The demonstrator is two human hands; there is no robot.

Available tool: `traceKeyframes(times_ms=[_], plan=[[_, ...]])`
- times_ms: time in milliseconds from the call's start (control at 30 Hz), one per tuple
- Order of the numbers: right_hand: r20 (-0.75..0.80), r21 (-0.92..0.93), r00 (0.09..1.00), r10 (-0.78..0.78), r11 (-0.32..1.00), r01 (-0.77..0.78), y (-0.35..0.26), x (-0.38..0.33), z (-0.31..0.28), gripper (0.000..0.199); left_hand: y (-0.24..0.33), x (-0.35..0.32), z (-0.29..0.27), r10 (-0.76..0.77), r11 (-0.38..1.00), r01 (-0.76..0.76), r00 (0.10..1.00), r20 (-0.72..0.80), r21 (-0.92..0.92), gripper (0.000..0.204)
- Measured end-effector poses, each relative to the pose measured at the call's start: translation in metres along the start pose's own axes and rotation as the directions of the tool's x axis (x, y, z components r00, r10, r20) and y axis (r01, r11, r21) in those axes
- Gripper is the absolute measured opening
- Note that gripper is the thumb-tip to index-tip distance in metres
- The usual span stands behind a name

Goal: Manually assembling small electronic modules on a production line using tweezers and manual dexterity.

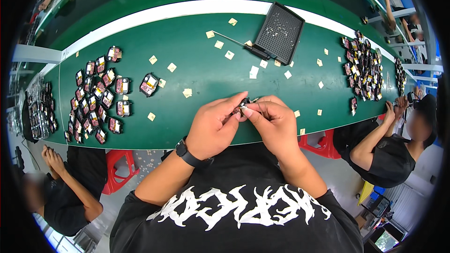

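Note:
Above the near edge of the green table, my two hands meet around a small dark part [243, 105], mostly hidden by the fingers. My left hand [211, 124] is closed on its left side, with thumb and forefinger at the front. From the right, my right hand [273, 124] pinches it, its thumb on a pale, shiny spot. The exact kind of part is hard to make out. Left of my hands, one small black-cased unit [149, 85] with a pink face and yellow-white label lies alone. Several similar units [123, 85] cover the table's left side.
A black perforated tray [288, 23] holding tiny pale bits stands at the back, a screwdriver-like tool [258, 52] against it. Paper squares [187, 93] lie scattered. Black units [368, 77] are heaped right. Co-workers sit left [70, 197] and right [391, 152], near red stools [117, 171].

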State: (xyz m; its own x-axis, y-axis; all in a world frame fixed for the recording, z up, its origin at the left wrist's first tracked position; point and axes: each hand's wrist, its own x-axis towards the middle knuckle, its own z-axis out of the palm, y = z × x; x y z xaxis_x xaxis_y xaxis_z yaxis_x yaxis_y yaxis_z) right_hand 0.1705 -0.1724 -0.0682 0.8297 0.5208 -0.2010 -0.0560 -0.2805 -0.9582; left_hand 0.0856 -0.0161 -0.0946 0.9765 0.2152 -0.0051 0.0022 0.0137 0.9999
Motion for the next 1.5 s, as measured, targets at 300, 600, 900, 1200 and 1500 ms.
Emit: traceKeyframes(times_ms=[300,600,900,1200,1500], plan=[[0.065,0.275,0.977,0.205,0.937,-0.215,0.001,0.01,-0.005,0.02,0.001,-0.002,-0.013,-0.02,0.999,0.025,0.987,0.158,-0.033,0.045],[0.261,0.378,0.948,0.184,0.884,-0.276,-0.007,0.011,-0.016,0.021,0.004,-0.005,-0.01,-0.165,0.855,0.249,0.962,0.216,-0.455,0.049],[0.273,0.449,0.961,-0.039,0.889,-0.092,-0.024,-0.025,-0.02,0.022,0.059,-0.027,-0.024,-0.068,0.917,0.169,0.959,0.276,-0.362,0.061],[0.228,0.279,0.973,-0.043,0.96,-0.022,-0.033,-0.032,-0.005,0.018,0.07,-0.035,-0.027,-0.015,1.0,0.013,0.988,0.154,0.013,0.048],[0.196,0.118,0.98,0.036,0.991,-0.06,-0.027,-0.026,0.007,0.011,0.048,-0.062,-0.062,-0.135,0.989,0.137,0.99,0.044,-0.063,0.041]])
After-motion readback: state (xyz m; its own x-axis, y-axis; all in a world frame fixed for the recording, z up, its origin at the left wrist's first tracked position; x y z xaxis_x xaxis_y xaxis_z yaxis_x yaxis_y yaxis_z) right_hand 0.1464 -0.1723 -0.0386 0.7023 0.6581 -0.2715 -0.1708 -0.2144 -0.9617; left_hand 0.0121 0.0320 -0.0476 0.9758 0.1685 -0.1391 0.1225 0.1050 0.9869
